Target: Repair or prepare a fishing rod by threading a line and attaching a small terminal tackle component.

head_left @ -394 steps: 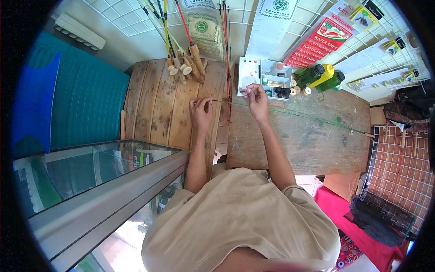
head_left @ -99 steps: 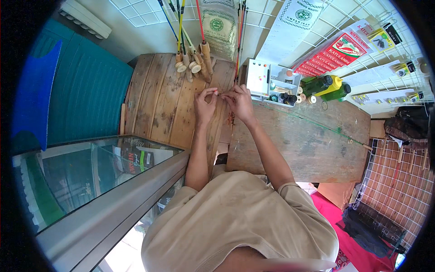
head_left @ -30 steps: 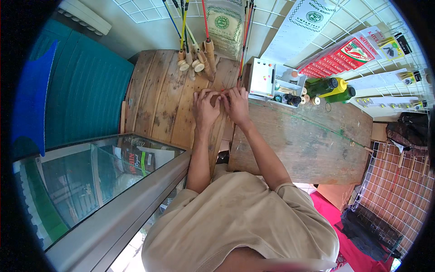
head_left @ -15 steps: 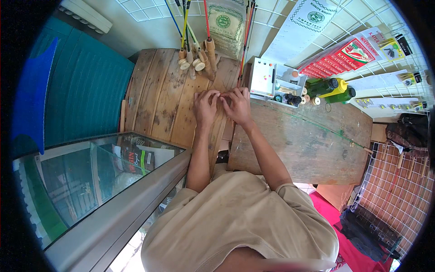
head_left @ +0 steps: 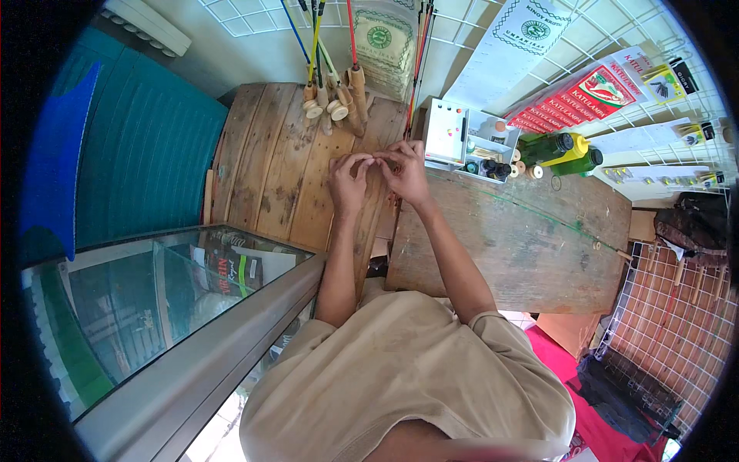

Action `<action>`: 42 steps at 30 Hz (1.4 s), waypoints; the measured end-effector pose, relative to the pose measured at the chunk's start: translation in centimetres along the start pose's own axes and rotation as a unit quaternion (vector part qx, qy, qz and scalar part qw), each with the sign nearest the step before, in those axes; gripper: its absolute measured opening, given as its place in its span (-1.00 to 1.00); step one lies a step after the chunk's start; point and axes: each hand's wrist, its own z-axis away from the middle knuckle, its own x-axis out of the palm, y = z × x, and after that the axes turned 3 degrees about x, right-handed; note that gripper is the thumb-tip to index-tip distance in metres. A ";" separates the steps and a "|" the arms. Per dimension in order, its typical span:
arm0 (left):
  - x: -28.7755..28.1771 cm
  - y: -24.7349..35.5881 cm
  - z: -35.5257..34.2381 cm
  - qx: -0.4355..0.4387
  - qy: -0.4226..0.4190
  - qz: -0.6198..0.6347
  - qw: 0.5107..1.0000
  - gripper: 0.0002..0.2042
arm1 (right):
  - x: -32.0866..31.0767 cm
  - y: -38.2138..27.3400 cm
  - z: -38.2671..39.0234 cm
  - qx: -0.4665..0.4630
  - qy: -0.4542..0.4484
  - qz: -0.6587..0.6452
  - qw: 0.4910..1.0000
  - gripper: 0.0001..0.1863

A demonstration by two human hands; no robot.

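Above the wooden table, my left hand and my right hand meet fingertip to fingertip. Thumb and forefinger of each are pinched together. Whatever lies between them is too small to make out. Just beyond my hands stand several fishing rods with wooden handles and round pale reels. A thin green rod stretches over the darker tabletop to the right, its near tip end running toward my right hand.
Right of my hands sits a white organizer box with small jars. Beside it are wooden spools and green bottles. A glass display case borders the left side. Packets hang on a white wire grid behind the table.
My right hand has shifted slightly up, its fingers arching more. The left hand stays nearly in place, and the fingertips still meet.
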 end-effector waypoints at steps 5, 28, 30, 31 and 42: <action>0.2 -0.1 0.3 -0.041 -0.003 -0.002 0.999 -0.89 | 0.0 0.5 -0.1 0.004 -0.018 -0.002 1.000 -0.80; 0.4 -0.4 0.2 -0.039 -0.039 0.008 0.998 -0.88 | -0.4 0.7 -1.0 0.190 -0.003 -0.330 0.925 -0.94; 0.4 -0.5 0.2 -0.047 -0.040 0.024 0.998 -0.88 | -0.6 0.7 -1.2 0.181 0.006 -0.352 0.919 -0.95; 0.5 -0.6 0.2 -0.050 -0.045 0.012 0.998 -0.87 | -0.8 0.6 -1.3 0.190 0.008 -0.393 0.899 -0.96; 0.2 0.7 0.0 -0.001 -0.096 -0.045 0.994 -0.80 | -2.2 0.4 -2.2 0.216 0.047 -0.419 0.880 -0.96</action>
